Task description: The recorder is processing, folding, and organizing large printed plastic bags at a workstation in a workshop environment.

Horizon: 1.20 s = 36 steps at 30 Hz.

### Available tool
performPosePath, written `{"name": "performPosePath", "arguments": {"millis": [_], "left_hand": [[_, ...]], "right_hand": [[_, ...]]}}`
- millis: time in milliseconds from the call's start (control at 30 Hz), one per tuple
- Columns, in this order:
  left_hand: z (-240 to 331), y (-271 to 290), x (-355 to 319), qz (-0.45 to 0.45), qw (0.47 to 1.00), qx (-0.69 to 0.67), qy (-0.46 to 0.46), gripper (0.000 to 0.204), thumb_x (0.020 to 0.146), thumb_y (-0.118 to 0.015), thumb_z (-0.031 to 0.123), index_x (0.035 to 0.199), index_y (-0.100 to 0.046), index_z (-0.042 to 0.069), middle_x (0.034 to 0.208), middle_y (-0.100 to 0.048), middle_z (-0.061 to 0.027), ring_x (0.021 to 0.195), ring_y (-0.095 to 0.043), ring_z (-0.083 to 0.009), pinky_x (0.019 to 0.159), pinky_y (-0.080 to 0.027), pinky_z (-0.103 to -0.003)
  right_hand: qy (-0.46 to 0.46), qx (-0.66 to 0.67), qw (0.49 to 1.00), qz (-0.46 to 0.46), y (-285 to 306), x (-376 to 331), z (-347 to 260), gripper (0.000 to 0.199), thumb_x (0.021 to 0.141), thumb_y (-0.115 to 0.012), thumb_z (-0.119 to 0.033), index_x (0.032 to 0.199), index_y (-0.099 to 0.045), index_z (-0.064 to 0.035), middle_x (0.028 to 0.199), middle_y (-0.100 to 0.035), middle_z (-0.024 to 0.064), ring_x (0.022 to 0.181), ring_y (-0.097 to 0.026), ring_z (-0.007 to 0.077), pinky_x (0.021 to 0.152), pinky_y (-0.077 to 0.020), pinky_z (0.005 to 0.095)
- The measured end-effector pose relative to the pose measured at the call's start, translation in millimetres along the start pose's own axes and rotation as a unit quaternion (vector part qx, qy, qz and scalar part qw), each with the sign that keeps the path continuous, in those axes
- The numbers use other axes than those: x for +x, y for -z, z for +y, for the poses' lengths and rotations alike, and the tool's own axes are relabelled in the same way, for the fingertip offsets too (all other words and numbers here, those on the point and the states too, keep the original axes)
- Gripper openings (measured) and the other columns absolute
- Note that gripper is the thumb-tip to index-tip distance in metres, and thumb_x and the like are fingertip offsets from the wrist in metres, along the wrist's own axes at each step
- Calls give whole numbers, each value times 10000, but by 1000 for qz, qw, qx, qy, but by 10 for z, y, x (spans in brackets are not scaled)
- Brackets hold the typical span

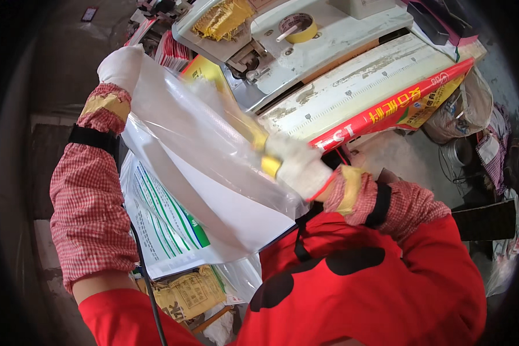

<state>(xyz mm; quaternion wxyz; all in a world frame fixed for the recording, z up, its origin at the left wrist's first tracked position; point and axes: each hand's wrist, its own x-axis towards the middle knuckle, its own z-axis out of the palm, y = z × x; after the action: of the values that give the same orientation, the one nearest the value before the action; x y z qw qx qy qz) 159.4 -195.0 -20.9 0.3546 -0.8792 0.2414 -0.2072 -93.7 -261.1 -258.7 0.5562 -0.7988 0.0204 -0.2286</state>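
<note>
A large woven plastic sack (207,132), whitish and partly see-through, hangs across the middle with its white inner side turned outward. My left hand (121,68), in a white knit glove, is closed on its upper left edge. My right hand (300,166), gloved in white too, lies at the sack's right side by a yellow strip (254,134). Motion smears its fingers, so their grip cannot be made out. Below, a printed face with green lines (166,210) shows on the sack's lower left part.
A pale sewing machine (328,49) stands at the top, with a roll of yellow tape (297,28) on it. A red and yellow printed sack (386,109) runs along the worn table edge (352,86). Stacked red-edged sacks (172,52) lie behind; a yellowish sack (187,294) lies below.
</note>
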Motion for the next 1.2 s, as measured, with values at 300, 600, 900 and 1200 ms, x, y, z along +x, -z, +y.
{"name": "performPosePath", "arguments": {"millis": [300, 600, 900, 1200], "left_hand": [[274, 6, 59, 10, 998, 36, -43, 249, 871, -384, 165, 997, -583, 84, 1025, -615, -135, 927, -594, -332, 753, -483, -428], [232, -175, -55, -7, 998, -9, -62, 262, 878, -392, 193, 1024, -586, 94, 1020, -617, -122, 958, -581, -325, 782, -475, -399], [-357, -826, 365, -48, 997, -50, -17, 296, 771, -538, 229, 998, -618, 58, 948, -633, -166, 929, -607, -325, 767, -498, -385], [1217, -1505, -366, 147, 973, -109, -144, 187, 815, -461, 132, 974, -559, 154, 886, -594, -53, 753, -623, -241, 661, -512, -369]], "right_hand": [[-122, 177, 962, -171, -63, 842, 718, 535, 811, -614, -273, 1255, -417, -48, 844, -636, 127, 606, -608, 197, 523, -472, 331], [-229, 87, 923, -298, -256, 594, 194, 241, 763, -647, -263, 762, -633, -23, 628, -605, 50, 478, -529, 125, 491, -423, 272], [-16, 56, 982, -178, -408, 656, -425, 393, 747, -573, -354, 1023, -603, -76, 916, -618, 202, 865, -587, 348, 752, -457, 411], [-314, 0, 925, -213, 427, -64, 193, 267, 755, -628, -255, 948, -604, -72, 866, -628, 124, 738, -613, 244, 672, -464, 323]]}}
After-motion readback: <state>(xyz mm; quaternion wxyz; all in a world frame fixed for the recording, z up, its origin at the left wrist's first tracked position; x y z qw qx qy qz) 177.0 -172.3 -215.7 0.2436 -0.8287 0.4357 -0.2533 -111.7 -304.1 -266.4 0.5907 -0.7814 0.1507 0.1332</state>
